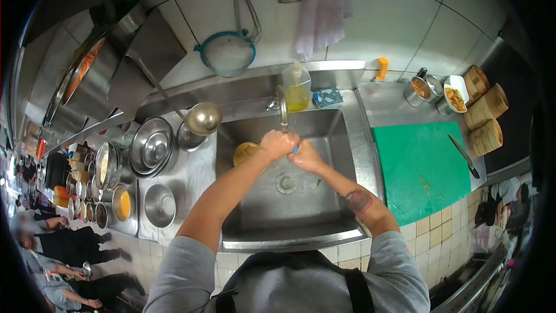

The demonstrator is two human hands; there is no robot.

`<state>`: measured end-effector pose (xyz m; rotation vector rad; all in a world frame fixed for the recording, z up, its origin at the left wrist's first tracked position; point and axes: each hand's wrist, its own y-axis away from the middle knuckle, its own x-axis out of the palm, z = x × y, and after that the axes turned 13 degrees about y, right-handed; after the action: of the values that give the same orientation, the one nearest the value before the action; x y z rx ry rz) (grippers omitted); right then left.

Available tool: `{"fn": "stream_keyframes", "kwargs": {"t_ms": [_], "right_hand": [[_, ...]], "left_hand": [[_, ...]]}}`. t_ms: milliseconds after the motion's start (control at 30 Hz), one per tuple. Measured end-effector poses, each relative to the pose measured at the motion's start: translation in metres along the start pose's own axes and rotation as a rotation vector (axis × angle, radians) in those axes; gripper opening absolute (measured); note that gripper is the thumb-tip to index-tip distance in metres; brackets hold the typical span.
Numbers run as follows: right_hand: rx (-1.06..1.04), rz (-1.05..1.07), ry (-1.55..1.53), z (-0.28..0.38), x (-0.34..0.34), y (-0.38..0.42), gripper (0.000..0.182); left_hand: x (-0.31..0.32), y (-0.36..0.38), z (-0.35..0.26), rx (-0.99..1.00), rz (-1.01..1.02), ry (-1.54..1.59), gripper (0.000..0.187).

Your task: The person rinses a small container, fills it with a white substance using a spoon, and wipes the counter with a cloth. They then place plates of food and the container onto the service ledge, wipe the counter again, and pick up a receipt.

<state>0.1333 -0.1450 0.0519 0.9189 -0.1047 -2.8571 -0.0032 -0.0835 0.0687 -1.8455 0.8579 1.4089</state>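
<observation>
Both of my hands meet under the faucet (283, 110), above the steel sink (260, 208). My left hand (278, 144) is closed, pressed against my right hand (304, 155), whose fingers are also closed. A small bit of something blue (295, 149) shows between them; too little of it is visible to name. Beneath my left wrist, a yellow round item (245, 153) lies in the sink, partly hidden by my forearm. The drain (285, 182) sits below my hands.
Metal bowls (160, 204) and a ladle (203, 119) are left of the sink. Behind it stand a soap bottle (297, 90) and sponge (328, 98). At right, a knife (461, 153) lies on a green cutting board (417, 168). People (69, 249) stand far left.
</observation>
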Motion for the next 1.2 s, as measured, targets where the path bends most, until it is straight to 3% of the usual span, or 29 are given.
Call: {"fn": "stream_keyframes", "kwargs": {"t_ms": [100,200,300,333,400,433,467,567,633,700,800,833,900,967,1033,1200], "right_hand": [[-0.032,-0.015,-0.011,-0.016,0.004,-0.001,0.020],[-0.018,-0.069,0.041,-0.021,-0.002,0.007,0.023],[-0.080,-0.123,0.255,-0.059,0.001,0.011,0.032],[0.061,-0.152,0.329,-0.074,0.002,0.018,0.037],[0.224,-0.216,0.376,-0.115,0.002,0.040,0.045],[0.249,-0.247,0.346,-0.136,0.005,0.052,0.048],[0.306,-0.268,0.172,-0.150,0.008,0.062,0.046],[0.397,-0.233,-0.177,-0.147,0.009,0.092,0.042],[0.418,-0.215,-0.275,-0.127,-0.003,0.109,0.040],[0.434,-0.221,-0.295,-0.112,-0.007,0.123,0.039],[0.413,-0.260,-0.301,-0.104,-0.003,0.142,0.033],[0.382,-0.266,-0.235,-0.107,-0.001,0.149,0.031],[0.295,-0.267,-0.111,-0.113,0.003,0.157,0.028],[0.398,-0.182,-0.215,-0.094,-0.001,0.162,0.026],[0.361,-0.143,-0.219,-0.107,0.006,0.167,0.028],[0.310,-0.101,-0.237,-0.091,0.011,0.162,0.033]], "left_hand": [[0.011,-0.001,0.001,0.051,-0.049,0.006,0.007],[0.026,-0.004,-0.011,-0.051,-0.129,0.132,0.007],[0.100,-0.005,-0.020,-0.325,-0.622,0.336,0.008],[0.114,-0.004,-0.017,-0.557,-0.654,0.629,0.010],[0.110,0.001,-0.020,-1.200,-0.494,1.711,0.013],[0.102,0.002,-0.026,-1.399,-0.483,2.109,0.014],[0.102,0.001,-0.029,-1.490,-0.572,2.283,0.016],[0.113,-0.031,-0.002,-1.438,-1.201,2.337,0.020],[0.094,-0.045,0.034,-1.176,-1.445,2.423,0.018],[0.079,-0.062,0.067,-1.257,-1.436,1.512,0.022],[0.067,-0.056,0.071,-0.841,-1.255,0.457,0.029],[0.059,-0.049,0.064,-0.850,-0.957,0.722,0.034],[0.066,-0.043,0.053,-0.754,-0.759,0.608,0.040],[0.095,-0.037,0.052,-0.608,-0.671,0.205,0.049],[0.105,-0.024,0.046,-0.554,-0.454,0.168,0.057],[0.093,0.010,0.047,-0.437,-0.197,0.098,0.060]]}}
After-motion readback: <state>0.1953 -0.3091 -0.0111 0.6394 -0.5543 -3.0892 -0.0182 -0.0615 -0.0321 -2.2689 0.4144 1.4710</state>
